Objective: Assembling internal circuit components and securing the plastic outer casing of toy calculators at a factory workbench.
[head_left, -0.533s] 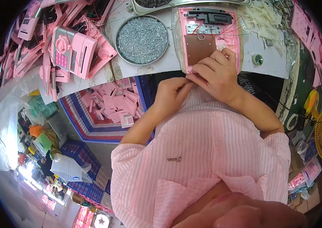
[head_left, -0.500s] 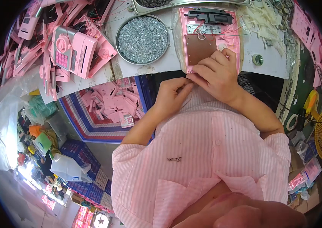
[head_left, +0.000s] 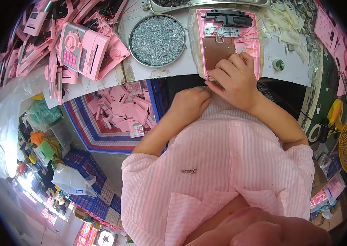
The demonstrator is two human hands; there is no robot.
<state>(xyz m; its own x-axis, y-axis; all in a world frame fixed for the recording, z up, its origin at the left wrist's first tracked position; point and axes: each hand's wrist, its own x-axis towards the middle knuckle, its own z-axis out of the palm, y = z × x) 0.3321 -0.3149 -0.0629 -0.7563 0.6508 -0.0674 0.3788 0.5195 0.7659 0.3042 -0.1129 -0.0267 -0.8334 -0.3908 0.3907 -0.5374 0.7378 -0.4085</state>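
Observation:
A pink plastic panel (head_left: 256,61) lies at the bench's near edge, with a brown board (head_left: 216,55), a black mechanism (head_left: 228,19), a metal strip (head_left: 221,32) and thin red and green wires on it. My right hand (head_left: 237,82) rests over its near part, fingers curled, thumb and forefinger closed close to the near left corner. Whatever sits between those fingertips is too small to name. Just off the bench edge, in front of my shirt, my left hand (head_left: 189,105) is closed with its back up. Its fingertips are hidden, so its contents cannot be seen.
Left of the panel stands a round metal tray (head_left: 157,41) full of small screws. Pink safe-like housings (head_left: 85,51) pile up at far left. Below them a striped bin (head_left: 95,141) holds pink parts. White plastic pieces (head_left: 286,24) and a small round tin (head_left: 278,64) lie right.
My left hand has turned its back upward and come slightly right and lower, thumb tucked closer. My right hand stays nearly in place on the panel. The view has shifted a little.

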